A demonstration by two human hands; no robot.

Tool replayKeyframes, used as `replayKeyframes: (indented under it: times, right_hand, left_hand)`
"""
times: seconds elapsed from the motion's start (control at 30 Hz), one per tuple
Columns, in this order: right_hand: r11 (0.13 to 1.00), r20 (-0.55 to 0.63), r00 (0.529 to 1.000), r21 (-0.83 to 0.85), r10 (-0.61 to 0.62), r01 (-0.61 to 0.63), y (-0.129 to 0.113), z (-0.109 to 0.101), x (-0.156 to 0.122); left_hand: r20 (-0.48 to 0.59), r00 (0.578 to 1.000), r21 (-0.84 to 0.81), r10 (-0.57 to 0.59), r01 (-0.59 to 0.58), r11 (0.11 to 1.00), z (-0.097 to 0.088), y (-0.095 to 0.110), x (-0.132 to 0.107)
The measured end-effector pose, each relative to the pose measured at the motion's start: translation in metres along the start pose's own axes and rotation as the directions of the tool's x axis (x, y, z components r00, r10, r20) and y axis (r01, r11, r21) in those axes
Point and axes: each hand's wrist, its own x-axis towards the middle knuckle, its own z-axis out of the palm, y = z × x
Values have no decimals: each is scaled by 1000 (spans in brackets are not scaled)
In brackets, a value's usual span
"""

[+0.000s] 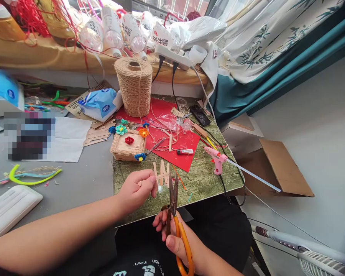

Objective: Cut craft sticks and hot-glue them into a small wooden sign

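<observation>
My left hand (138, 189) is closed in a pinch on a thin wooden craft stick (162, 176), which points right towards the scissor blades. Orange-handled scissors (173, 197) are in my right hand (189, 241), blades upward and slightly apart, close to the stick's right end. Whether the blades touch the stick I cannot tell. Just behind, several short craft sticks (155, 168) lie side by side on the wood-patterned board (201, 178). A small craft-stick box (123, 155) wrapped in twine, with a red rose and coloured flowers, sits beyond my left hand.
A large twine spool (133, 90) stands behind the box. Red sheets (186, 161) carry a glue tube (185, 151) and scraps. To the right lies a pink glue gun (217, 159) with its cord over the board's edge. A phone (200, 115) and power strip (172, 56) are farther back.
</observation>
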Motion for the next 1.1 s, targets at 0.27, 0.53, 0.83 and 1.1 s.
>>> replayKeyframes:
  times: [0.27, 0.53, 0.83, 1.1]
  right_hand:
    - [999, 32, 999, 51, 13, -14, 1, 2, 1]
    - [1000, 31, 999, 1, 18, -18, -7, 6, 1]
    - [1000, -8, 1000, 19, 9, -9, 0, 8, 4]
    - [1000, -35, 999, -11, 11, -11, 4, 7, 2]
  left_hand:
    - [68, 997, 57, 36, -40, 998, 3, 4, -2]
    - [177, 984, 70, 14, -27, 997, 8, 10, -3]
    - [237, 972, 38, -14, 5, 999, 10, 8, -2]
    - [222, 975, 68, -2, -14, 998, 11, 9, -1]
